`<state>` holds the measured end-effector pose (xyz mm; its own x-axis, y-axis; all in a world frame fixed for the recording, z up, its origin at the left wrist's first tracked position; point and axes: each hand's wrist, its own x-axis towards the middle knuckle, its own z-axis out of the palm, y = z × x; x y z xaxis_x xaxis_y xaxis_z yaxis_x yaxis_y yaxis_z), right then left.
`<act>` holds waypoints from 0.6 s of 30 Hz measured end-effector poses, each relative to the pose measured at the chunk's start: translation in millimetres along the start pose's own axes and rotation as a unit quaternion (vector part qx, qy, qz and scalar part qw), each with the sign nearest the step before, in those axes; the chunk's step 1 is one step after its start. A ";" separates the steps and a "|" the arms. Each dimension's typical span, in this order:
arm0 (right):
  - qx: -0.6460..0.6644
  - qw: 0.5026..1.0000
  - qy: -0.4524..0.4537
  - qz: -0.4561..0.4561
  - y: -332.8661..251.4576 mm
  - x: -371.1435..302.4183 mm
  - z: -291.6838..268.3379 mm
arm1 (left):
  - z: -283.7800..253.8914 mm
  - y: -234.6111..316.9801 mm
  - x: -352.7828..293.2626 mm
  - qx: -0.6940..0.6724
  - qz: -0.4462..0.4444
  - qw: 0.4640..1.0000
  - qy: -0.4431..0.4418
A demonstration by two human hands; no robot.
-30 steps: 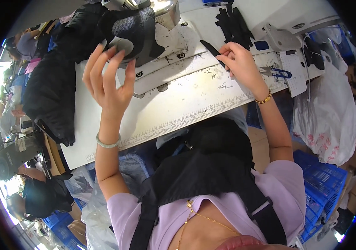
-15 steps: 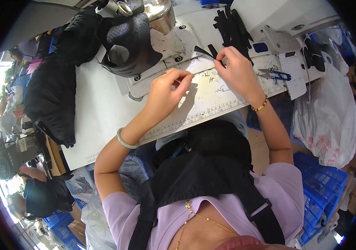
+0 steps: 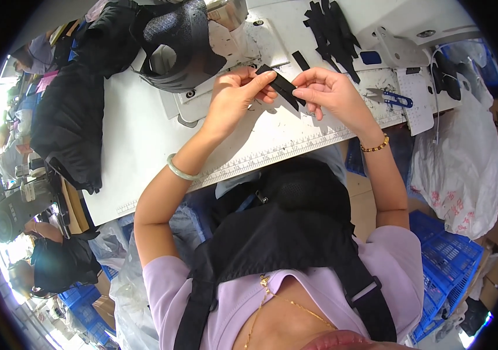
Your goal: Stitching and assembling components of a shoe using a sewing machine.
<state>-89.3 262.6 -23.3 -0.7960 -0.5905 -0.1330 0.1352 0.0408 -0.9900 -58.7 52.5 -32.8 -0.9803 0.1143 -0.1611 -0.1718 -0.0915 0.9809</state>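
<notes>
Between my two hands is a black fabric strip (image 3: pixel 279 86), apparently folded or doubled. My left hand (image 3: pixel 234 96) pinches its upper left end between thumb and fingers. The other end is in the thumb and fingertips of my right hand (image 3: pixel 334 98). Just behind the strip lies a short black strip (image 3: pixel 300 60) on the white table. Farther back is a pile of black strips (image 3: pixel 331 35). Left of my hands, a black mesh fabric piece (image 3: pixel 182 49) with cut-out openings stands by the sewing machine's bed plate (image 3: pixel 269 44).
Blue-handled thread snips (image 3: pixel 397 100) lie right of my right hand. A measuring scale (image 3: pixel 260 160) runs along the table's front edge. Bulky black fabric (image 3: pixel 65 125) covers the table's left side. A white plastic bag (image 3: pixel 453 169) hangs at right, above blue crates (image 3: pixel 444 268).
My right hand has brought the black strip left and toward me from near the pile. My left hand has moved up and taken hold of its other end.
</notes>
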 end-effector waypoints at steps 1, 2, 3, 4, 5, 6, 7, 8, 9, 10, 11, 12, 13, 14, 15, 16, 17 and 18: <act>0.001 1.000 0.000 0.001 1.2 0.5 -0.4 | 0.4 0.7 0.0 0.026 0.001 1.000 0.004; -0.020 1.000 0.003 0.004 2.9 1.9 -1.5 | 0.5 1.1 0.1 0.052 0.002 0.999 0.008; -0.042 0.999 0.006 0.006 3.8 3.0 -2.5 | -0.8 0.0 0.5 0.052 0.002 0.999 0.009; -0.042 0.999 0.005 0.006 3.5 3.5 -3.3 | -2.9 -1.8 1.2 0.067 0.006 0.998 0.008; -0.021 0.999 0.030 0.010 2.9 3.7 -4.2 | -4.7 -2.4 1.6 0.082 0.009 0.997 0.006; 0.000 0.998 0.055 0.013 2.8 3.9 -5.4 | -5.7 -1.7 1.7 0.082 0.010 0.997 0.006; 0.000 0.998 0.055 0.013 3.6 4.2 -7.4 | -6.4 -0.1 1.7 0.076 -0.007 0.997 0.005; 0.046 0.997 0.053 0.013 4.8 4.4 -9.7 | -6.8 1.6 1.4 0.070 -0.023 0.997 0.004; 0.092 0.994 0.050 0.012 4.9 5.1 -10.7 | -7.6 3.9 0.9 0.070 -0.022 0.997 0.005; 0.091 0.995 0.049 0.011 3.8 4.7 -9.7 | -8.3 6.5 -0.1 0.081 -0.021 0.996 0.006; 0.082 0.994 0.065 0.001 2.3 3.3 -7.2 | -8.7 7.8 -1.4 0.092 -0.020 0.996 0.007; 0.074 0.994 0.079 -0.010 0.4 2.9 -4.2 | -8.9 7.6 -2.4 0.092 -0.017 0.996 0.010; 0.072 0.994 0.076 -0.012 0.7 2.7 0.1 | -8.5 6.0 -3.8 0.241 0.060 0.967 0.049; -0.108 0.974 0.142 -0.140 2.8 2.2 5.7 | -7.7 5.2 -5.8 0.383 0.134 0.910 0.087; -0.280 0.901 0.204 -0.262 4.1 -0.8 10.1 | -3.5 6.3 -8.5 0.384 0.136 0.909 0.088; -0.352 0.863 0.228 -0.283 1.5 -4.6 14.0 | 1.3 7.2 -12.6 0.304 0.124 0.942 0.067; -0.351 0.862 0.229 -0.285 2.0 -3.5 14.7 | 6.7 8.8 -17.8 0.220 0.111 0.968 0.046; -0.428 0.781 0.240 -0.386 2.3 -2.4 14.4 | 15.8 23.8 -25.0 0.130 0.054 0.990 0.014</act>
<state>-78.6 252.6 -24.5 -0.6031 -0.3428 0.7202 -0.7747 0.4668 -0.4265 -36.8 63.0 -3.7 -0.9944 0.0908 -0.0533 -0.0385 0.1574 0.9868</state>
